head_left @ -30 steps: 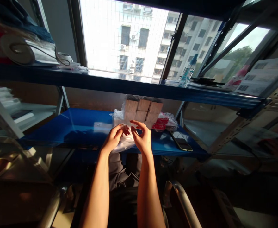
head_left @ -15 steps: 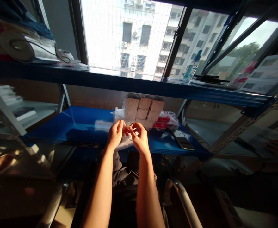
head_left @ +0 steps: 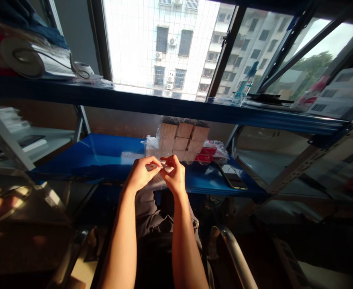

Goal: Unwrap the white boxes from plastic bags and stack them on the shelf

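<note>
Over the front edge of the blue shelf (head_left: 104,154), my left hand (head_left: 142,173) and my right hand (head_left: 174,173) meet, thumbs and fingers pinched together. Between the fingertips shows a small whitish piece (head_left: 168,169), too small to name; both hands seem to grip it. Crumpled clear plastic (head_left: 157,184) lies beneath my hands, partly covered by them. Just behind stands a clear-wrapped stack of light brown blocks (head_left: 182,143). White plastic wrapping (head_left: 151,145) is at its left and a red packet in clear plastic (head_left: 205,155) at its right.
A phone (head_left: 233,176) lies at the shelf's right front. An upper blue shelf (head_left: 164,109) crosses above my hands, bearing a bottle (head_left: 243,89) and white boxes (head_left: 339,94). Metal chair arms (head_left: 232,253) flank me. Another person's hand (head_left: 1,204) shows at far left.
My left hand has turned inward and moved slightly left, its fingertips now meeting those of my right hand. A whitish piece shows between them. The shelf items stay put.
</note>
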`<state>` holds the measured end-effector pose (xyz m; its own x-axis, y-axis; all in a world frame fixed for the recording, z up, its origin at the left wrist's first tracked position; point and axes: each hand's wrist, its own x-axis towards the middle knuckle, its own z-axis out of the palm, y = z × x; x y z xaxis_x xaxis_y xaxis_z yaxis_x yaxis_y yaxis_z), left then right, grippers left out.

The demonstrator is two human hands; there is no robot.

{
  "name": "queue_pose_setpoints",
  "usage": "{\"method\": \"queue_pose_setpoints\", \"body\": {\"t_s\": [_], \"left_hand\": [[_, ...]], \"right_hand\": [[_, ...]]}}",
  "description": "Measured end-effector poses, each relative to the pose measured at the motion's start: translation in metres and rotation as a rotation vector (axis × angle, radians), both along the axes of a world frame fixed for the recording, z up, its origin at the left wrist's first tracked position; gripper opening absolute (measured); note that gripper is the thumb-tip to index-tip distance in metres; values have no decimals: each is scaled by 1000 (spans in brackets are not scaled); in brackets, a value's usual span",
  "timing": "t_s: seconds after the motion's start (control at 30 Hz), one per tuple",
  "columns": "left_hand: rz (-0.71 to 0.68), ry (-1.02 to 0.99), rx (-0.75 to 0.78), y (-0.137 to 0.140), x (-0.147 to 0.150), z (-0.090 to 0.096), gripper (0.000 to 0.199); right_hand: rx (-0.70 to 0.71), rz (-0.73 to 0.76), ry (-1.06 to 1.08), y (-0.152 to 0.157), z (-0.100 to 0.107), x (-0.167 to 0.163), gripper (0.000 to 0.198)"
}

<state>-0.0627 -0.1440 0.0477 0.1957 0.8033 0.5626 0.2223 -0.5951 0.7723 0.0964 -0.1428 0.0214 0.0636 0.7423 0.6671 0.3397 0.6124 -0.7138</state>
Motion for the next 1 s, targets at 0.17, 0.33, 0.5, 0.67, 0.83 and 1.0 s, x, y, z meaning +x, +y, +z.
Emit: {"method": "queue_pose_setpoints", "body": {"t_s": [0.17,0.33,0.5,0.67,0.83,1.0], "left_hand": [[57,12,177,5,1,-6,8],[172,-45,338,10,9,-16,13],[237,-115,376,14,17,-27,12],[292,-114,277,18,15,-31,11],[480,-110,49,26,1,-44,18],[525,-221,-74,33,-5,-57,21]], "right_hand": [[-93,21,-126,8,-8,0,20],[-156,91,54,7,-8,0,23],[-212,65,234,3,-2,-4,38],[-184,-82,306,13,-7,-1,40],[-155,-323,260,24,-30,17,35],[-246,-239,381,39,-50,21,35]]}}
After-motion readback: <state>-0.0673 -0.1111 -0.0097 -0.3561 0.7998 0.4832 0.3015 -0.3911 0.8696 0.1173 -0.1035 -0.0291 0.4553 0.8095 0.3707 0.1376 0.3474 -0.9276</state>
